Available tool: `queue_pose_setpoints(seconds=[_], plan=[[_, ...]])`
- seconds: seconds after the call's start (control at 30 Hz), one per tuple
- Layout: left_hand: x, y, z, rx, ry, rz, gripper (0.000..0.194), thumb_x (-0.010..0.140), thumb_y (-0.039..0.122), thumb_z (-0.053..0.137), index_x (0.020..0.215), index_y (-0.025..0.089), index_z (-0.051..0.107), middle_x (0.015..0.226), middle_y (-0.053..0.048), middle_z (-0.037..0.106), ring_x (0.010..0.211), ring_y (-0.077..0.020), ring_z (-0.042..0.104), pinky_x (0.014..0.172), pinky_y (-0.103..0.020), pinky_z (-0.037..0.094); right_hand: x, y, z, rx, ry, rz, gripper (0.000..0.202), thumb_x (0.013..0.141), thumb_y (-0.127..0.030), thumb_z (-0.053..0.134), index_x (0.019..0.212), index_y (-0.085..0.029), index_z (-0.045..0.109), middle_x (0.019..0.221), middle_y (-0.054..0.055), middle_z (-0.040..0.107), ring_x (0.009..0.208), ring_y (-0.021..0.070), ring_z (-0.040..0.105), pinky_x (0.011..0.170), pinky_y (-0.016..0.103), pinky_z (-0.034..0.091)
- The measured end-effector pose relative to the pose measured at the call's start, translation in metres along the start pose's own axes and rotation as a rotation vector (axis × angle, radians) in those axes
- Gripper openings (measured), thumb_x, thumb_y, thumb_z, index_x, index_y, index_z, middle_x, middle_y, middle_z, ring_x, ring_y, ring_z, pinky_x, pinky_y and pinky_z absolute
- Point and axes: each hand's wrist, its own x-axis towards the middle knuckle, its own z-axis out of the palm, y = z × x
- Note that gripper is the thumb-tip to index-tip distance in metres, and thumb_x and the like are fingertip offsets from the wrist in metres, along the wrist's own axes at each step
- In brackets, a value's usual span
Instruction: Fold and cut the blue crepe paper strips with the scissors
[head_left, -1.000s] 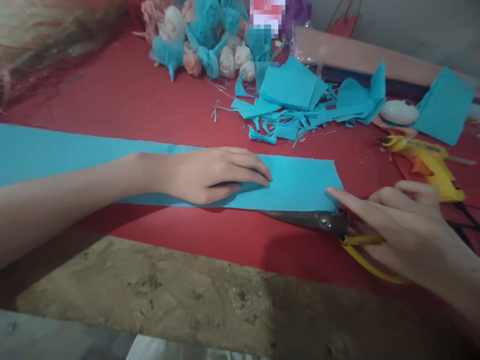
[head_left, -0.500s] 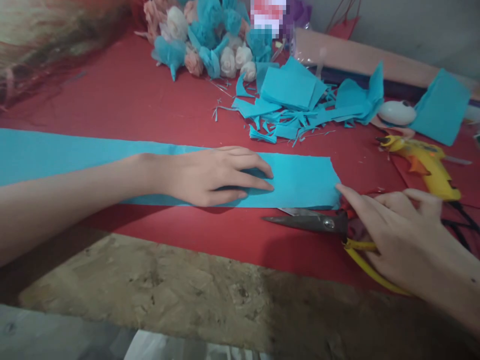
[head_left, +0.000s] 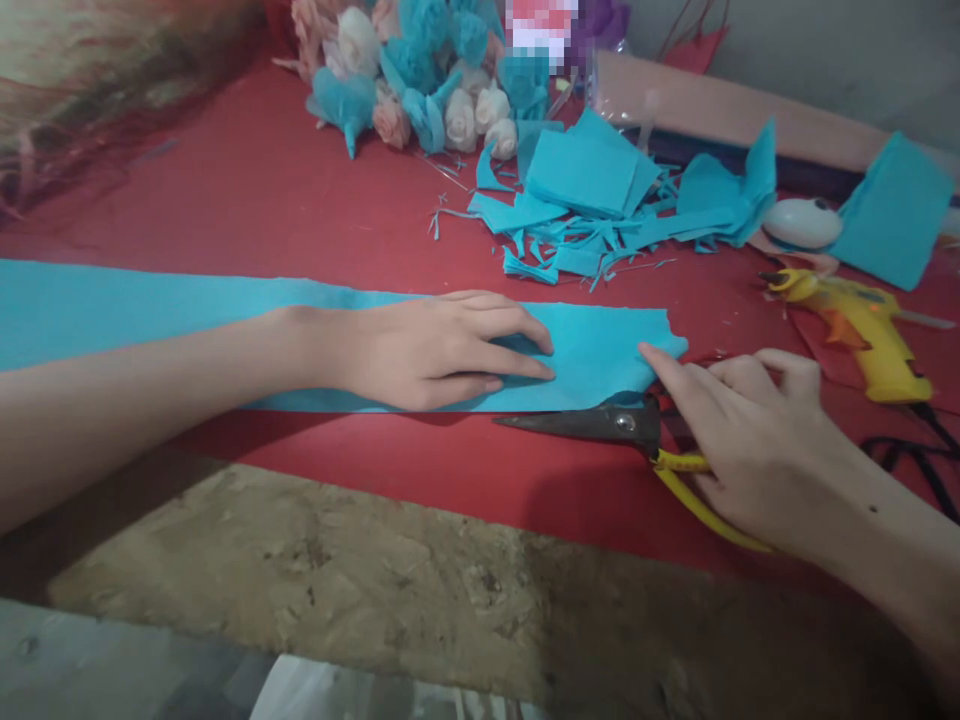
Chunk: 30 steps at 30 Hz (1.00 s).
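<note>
Left hand point(head_left: 457, 350), fingers apart, resting on blue strip point(head_left: 600, 345); right hand point(head_left: 757, 430) clamped on scissors point(head_left: 622, 422), strip end at its index fingertip. Left palm slipping, we judge, could skew strip into blades.

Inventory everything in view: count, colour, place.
Long flat paper strip: one, blue, left to centre
Metal scissors: one, grey-yellow, at strip's edge
Cut paper pieces: many, blue, far centre to right
Artificial roses: many; blue, white, pink; far side
Plastic-looking glue gun: one, yellow, right
Rounded smooth object: one, white, far right
Long flat item: one, pale pink, far right
Table covering: one, red, across middle
Mottled surface: one, brown, near side
Left hand: one, on strip
Right hand: one, gripping scissors
</note>
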Motion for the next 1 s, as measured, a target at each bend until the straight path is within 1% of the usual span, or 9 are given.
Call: queue_pose_setpoints(seconds=[0.27,0.4,0.53,0.63,0.73,0.8,1.0], plan=[[0.002,0.000,0.001,0.045,0.002,0.018,0.041,0.094,0.022,0.035,0.130,0.015,0.052,0.131,-0.015,0.048,0.122,-0.0243,0.042,0.107,-0.036,0.028,0.008,0.006,0.002,0.060,0.046,-0.070,0.065,0.063,-0.009,0.042,0.127,0.005,0.042,0.074,0.009,0.053,0.075,0.0260,0.043,0.072,0.040,0.031],[0.002,0.000,0.001,0.049,0.006,0.020,0.040,0.094,0.022,0.035,0.129,0.014,0.053,0.131,-0.016,0.049,0.121,-0.0251,0.043,0.106,-0.037,0.029,0.008,0.010,0.003,0.113,0.071,-0.113,0.062,0.070,-0.010,0.040,0.130,0.005,0.038,0.073,0.008,0.050,0.074,0.0259,0.040,0.071,0.040,0.032],[0.002,0.001,0.001,0.053,0.013,0.024,0.040,0.094,0.022,0.034,0.128,0.014,0.054,0.131,-0.016,0.049,0.121,-0.0250,0.043,0.106,-0.037,0.029,0.008,0.013,0.003,0.144,0.088,-0.133,0.065,0.076,-0.009,0.037,0.139,0.000,0.027,0.074,0.007,0.050,0.073,0.0257,0.040,0.069,0.039,0.031],[0.002,0.002,0.001,0.058,0.008,0.016,0.040,0.094,0.023,0.033,0.128,0.015,0.053,0.131,-0.016,0.049,0.121,-0.0246,0.043,0.106,-0.038,0.030,0.008,0.014,0.001,0.160,0.097,-0.140,0.062,0.082,-0.013,0.036,0.142,-0.003,0.023,0.075,0.006,0.051,0.074,0.0253,0.042,0.070,0.038,0.032],[0.002,0.001,0.001,0.056,-0.001,0.010,0.040,0.093,0.024,0.034,0.128,0.016,0.053,0.132,-0.016,0.049,0.122,-0.0246,0.043,0.106,-0.038,0.030,0.008,0.014,-0.001,0.160,0.089,-0.137,0.057,0.085,-0.017,0.037,0.140,-0.003,0.027,0.073,0.005,0.051,0.073,0.0245,0.043,0.071,0.038,0.032],[0.002,0.001,0.001,0.052,-0.004,0.005,0.040,0.092,0.024,0.035,0.128,0.017,0.053,0.132,-0.015,0.049,0.122,-0.0250,0.043,0.107,-0.039,0.029,0.008,0.015,-0.002,0.143,0.077,-0.148,0.053,0.085,-0.017,0.038,0.136,-0.003,0.032,0.072,0.005,0.051,0.072,0.0241,0.043,0.071,0.038,0.032],[0.002,0.001,0.000,0.028,-0.008,-0.013,0.040,0.090,0.024,0.037,0.127,0.021,0.053,0.133,-0.014,0.049,0.122,-0.0257,0.044,0.106,-0.041,0.031,0.008,0.015,-0.006,0.112,0.084,-0.178,0.054,0.073,-0.005,0.041,0.127,-0.005,0.040,0.068,0.004,0.049,0.070,0.0231,0.040,0.070,0.036,0.032]])
